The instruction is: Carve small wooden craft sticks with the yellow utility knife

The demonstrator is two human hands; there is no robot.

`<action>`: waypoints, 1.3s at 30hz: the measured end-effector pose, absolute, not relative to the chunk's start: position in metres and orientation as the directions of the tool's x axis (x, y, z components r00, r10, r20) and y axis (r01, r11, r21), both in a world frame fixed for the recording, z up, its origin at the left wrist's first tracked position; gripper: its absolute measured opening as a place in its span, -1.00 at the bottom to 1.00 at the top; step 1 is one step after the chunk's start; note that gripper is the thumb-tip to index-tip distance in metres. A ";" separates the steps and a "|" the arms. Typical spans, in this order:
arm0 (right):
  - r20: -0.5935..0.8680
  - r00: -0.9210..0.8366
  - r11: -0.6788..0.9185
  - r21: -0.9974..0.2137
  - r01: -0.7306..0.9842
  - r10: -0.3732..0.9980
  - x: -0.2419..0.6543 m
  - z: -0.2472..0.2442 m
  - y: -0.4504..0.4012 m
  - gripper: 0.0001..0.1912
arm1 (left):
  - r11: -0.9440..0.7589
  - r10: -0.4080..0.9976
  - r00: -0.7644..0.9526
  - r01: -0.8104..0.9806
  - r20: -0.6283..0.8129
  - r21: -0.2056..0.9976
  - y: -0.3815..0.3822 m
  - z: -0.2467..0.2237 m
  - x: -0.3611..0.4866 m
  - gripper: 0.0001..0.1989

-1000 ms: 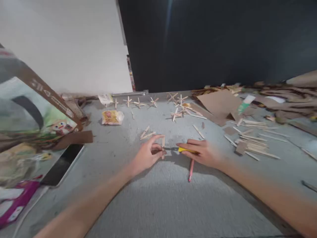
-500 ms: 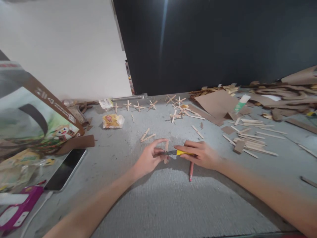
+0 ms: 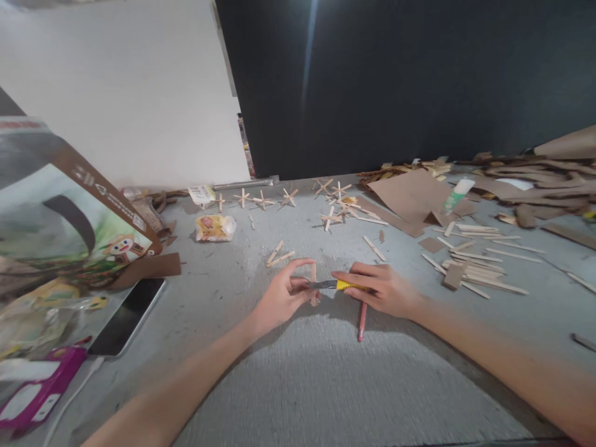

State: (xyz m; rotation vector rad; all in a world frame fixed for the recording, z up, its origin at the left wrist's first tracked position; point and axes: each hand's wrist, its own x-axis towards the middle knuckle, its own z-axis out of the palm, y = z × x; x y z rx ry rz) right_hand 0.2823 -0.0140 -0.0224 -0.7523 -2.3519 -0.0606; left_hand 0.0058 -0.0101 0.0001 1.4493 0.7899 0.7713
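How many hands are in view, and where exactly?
2. The left hand, near the middle, holds a short wooden stick; the right hand, facing it, grips a yellow-handled cutter beside the pink pencil. I see no others.

The phone point(image 3: 128, 316) lies left of 2 sticks point(image 3: 281, 259), the stick pile point(image 3: 484, 274) right.

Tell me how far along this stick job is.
Partway, it seems. Done-looking: several stick crosses at the back. In hand: the left hand grips a stick, and the right hand holds a yellow knife with its blade at that stick. Probably left: the loose sticks on the right, not joined into crosses. How many are needed, I can't tell.
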 end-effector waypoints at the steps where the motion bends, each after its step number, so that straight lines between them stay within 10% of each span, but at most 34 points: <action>1: 0.608 -0.617 0.836 -0.152 0.528 0.500 0.282 -0.022 -0.014 -0.60 | -0.013 0.840 0.542 0.021 0.000 1.000 -0.010 0.000 0.006 -0.40; 39: 0.577 -0.620 0.833 -0.224 0.506 0.532 0.273 -0.016 -0.018 -0.62 | -0.013 0.827 0.563 0.020 -0.001 1.000 -0.009 -0.003 0.006 -0.40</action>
